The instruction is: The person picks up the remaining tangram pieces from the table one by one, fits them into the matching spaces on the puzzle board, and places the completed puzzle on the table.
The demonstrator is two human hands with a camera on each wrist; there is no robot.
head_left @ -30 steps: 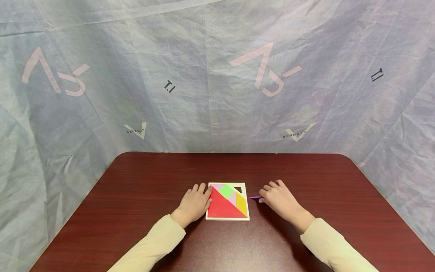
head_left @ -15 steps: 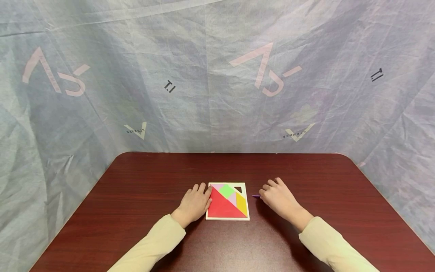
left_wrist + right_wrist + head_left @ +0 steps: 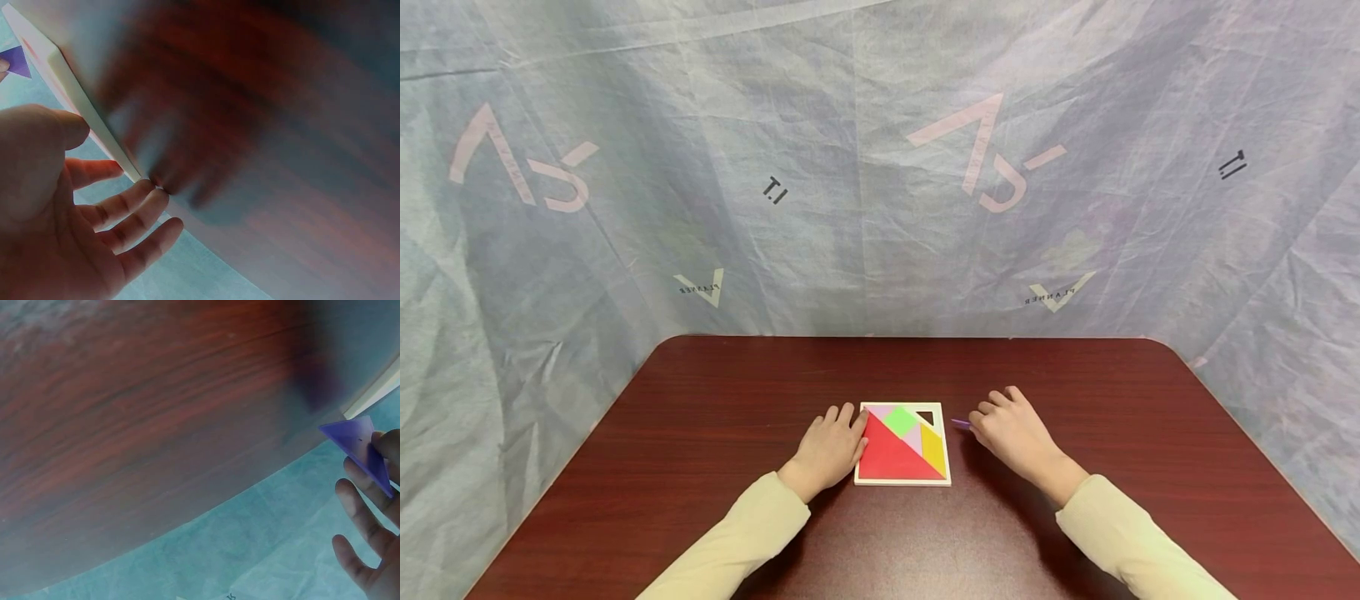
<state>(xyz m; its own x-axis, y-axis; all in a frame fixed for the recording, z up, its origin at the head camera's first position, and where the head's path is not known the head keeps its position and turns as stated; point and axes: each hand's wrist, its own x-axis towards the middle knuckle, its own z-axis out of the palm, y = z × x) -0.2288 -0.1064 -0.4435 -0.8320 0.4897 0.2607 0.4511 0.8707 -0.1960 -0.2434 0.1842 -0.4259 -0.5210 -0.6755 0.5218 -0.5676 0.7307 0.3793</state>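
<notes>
A square white-framed tangram board [image 3: 902,482] lies on the table, filled with red, green, pink and yellow pieces. At its upper right corner a triangular slot [image 3: 928,418] shows dark in the middle with a white border. My left hand [image 3: 826,450] rests against the board's left side; in the left wrist view its fingers reach loosely along the white edge [image 3: 94,115]. To the right of the board my right hand [image 3: 1018,437] pinches a purple triangle tangram piece [image 3: 353,434] between thumb and fingers. The piece points toward the board, held just above the table.
The dark red wooden table [image 3: 760,367] stretches out around the board. Behind and on both sides hangs a grey printed cloth [image 3: 865,208], right at the table's far edge.
My right hand has shifted slightly away from me and to the left, and the purple triangle with it. My left hand and the board have stayed in place.
</notes>
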